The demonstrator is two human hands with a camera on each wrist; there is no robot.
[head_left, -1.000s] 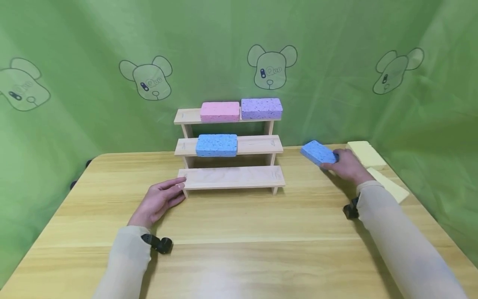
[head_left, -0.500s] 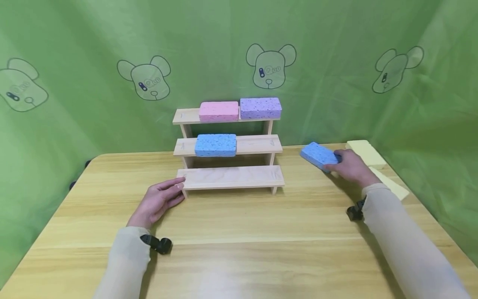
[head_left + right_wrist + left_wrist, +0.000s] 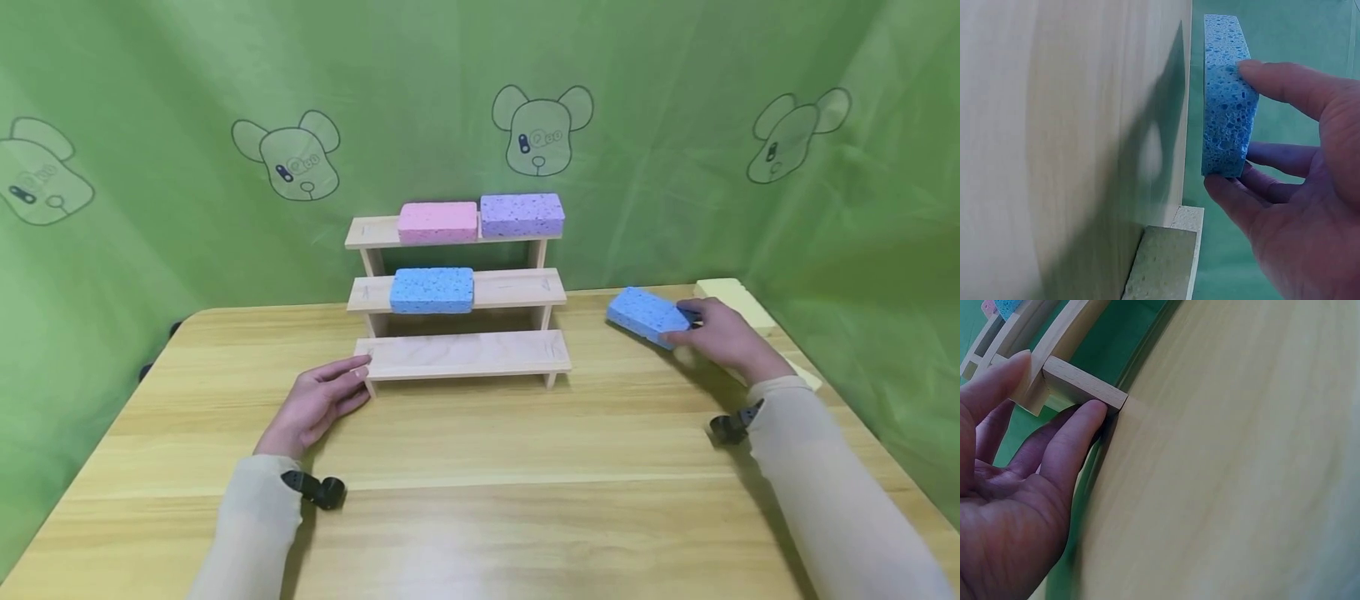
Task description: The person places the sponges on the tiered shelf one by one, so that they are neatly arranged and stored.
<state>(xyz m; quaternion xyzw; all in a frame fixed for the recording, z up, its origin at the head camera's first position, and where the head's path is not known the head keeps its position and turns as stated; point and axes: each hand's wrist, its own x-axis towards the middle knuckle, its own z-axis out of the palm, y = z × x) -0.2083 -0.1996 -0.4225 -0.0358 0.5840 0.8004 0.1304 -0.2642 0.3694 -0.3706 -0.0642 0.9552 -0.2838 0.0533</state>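
My right hand (image 3: 720,336) pinches a blue speckled sponge (image 3: 648,317) between thumb and fingers, to the right of a three-step wooden rack (image 3: 468,355). The right wrist view shows this sponge (image 3: 1227,100) raised off the table, its shadow on the wood. My left hand (image 3: 318,404) rests against the left end of the lowest step, its fingers fairly straight. In the left wrist view a fingertip touches the step's leg (image 3: 1082,384). Another blue sponge (image 3: 432,291) sits on the middle step; a pink sponge (image 3: 438,222) and a purple sponge (image 3: 522,215) lie on the top step.
Two pale yellow sponges lie at the table's right edge: the far one (image 3: 737,302) behind my right hand, the nearer one (image 3: 804,375) mostly hidden by the wrist. A green curtain (image 3: 420,100) hangs along the back and sides of the wooden table (image 3: 480,500).
My right hand has drawn the blue sponge slightly nearer and to the right, covering more of the near yellow sponge. The left hand stays at the rack.
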